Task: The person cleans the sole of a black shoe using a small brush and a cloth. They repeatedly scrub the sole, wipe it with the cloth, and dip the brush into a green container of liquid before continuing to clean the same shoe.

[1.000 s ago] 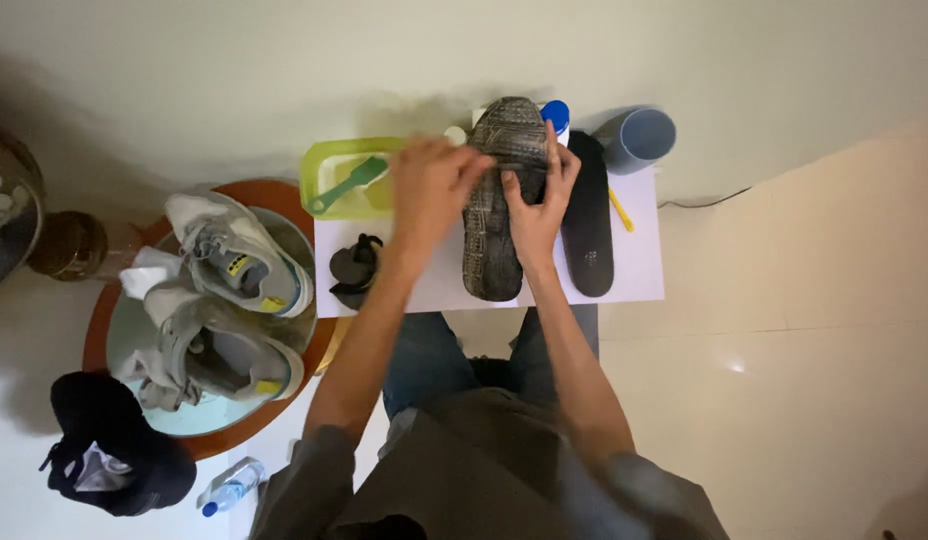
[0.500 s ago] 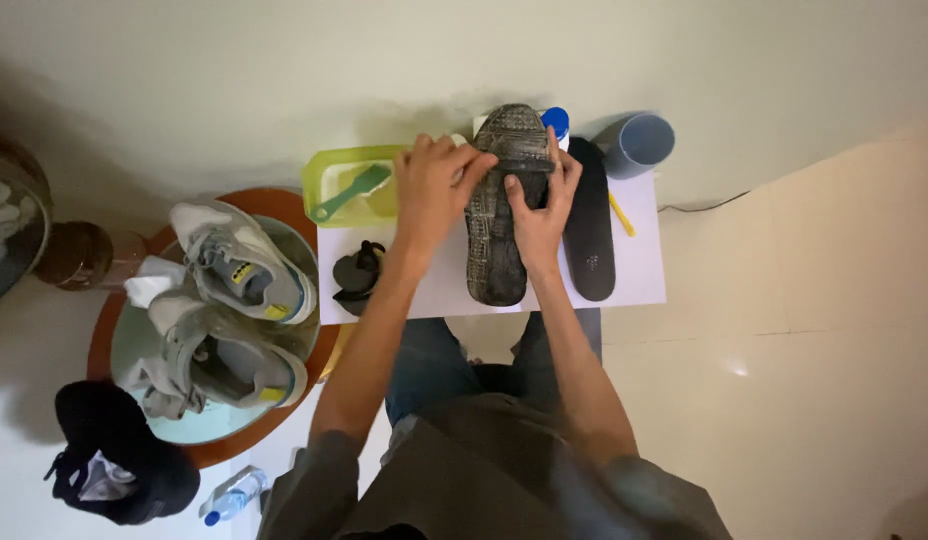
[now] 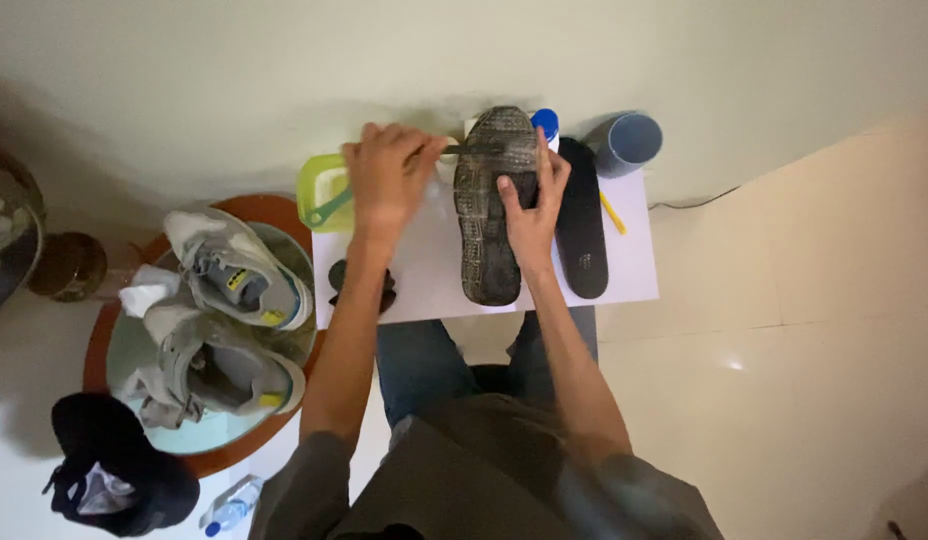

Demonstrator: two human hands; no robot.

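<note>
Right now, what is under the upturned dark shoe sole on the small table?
Under the dark, worn shoe sole lies the white rectangular tabletop. The right hand steadies it. The shoe itself covers whatever sits directly beneath it, so that cannot be seen.

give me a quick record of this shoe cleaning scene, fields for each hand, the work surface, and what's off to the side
left hand: grips a thin dark tool whose tip lies on the toe of the upturned shoe
right hand: pressed on the shoe's sole, holding it down
surface: white table, with a black insole, a yellow-green tub, a grey cup and a dark small item
side: two grey shoes in a round basin; a black bag on the floor
</note>
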